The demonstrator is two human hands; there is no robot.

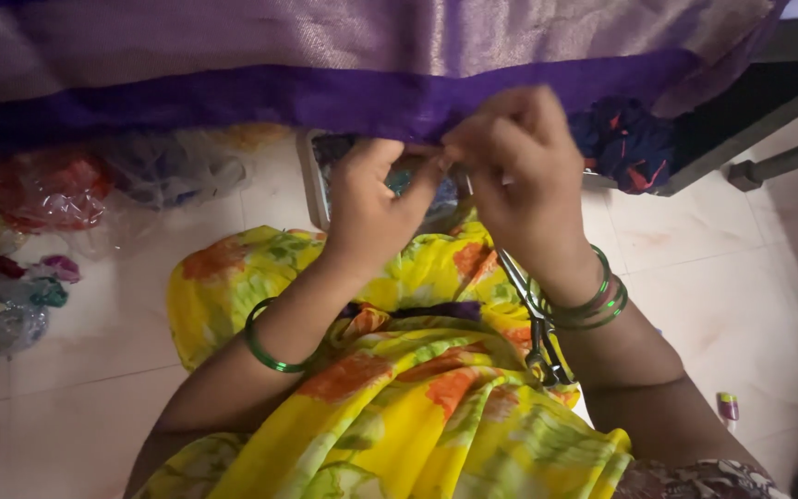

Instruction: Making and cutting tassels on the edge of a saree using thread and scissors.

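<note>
A purple cloth with a darker violet border hangs across the top of the head view. My left hand pinches the lower edge of that border with thumb and fingers. My right hand is closed on the same edge right beside it, fingertips nearly touching the left hand. Whatever small thing sits between the fingertips is too small to tell. Green bangles ring both wrists. A pair of scissors lies on my lap under the right wrist, on yellow flowered cloth.
Plastic bags with coloured fabric lie on the tiled floor at left. A small tray or box sits under the hands. A dark blue and red cloth bundle rests at right, near a metal frame leg. A small purple-capped item lies low right.
</note>
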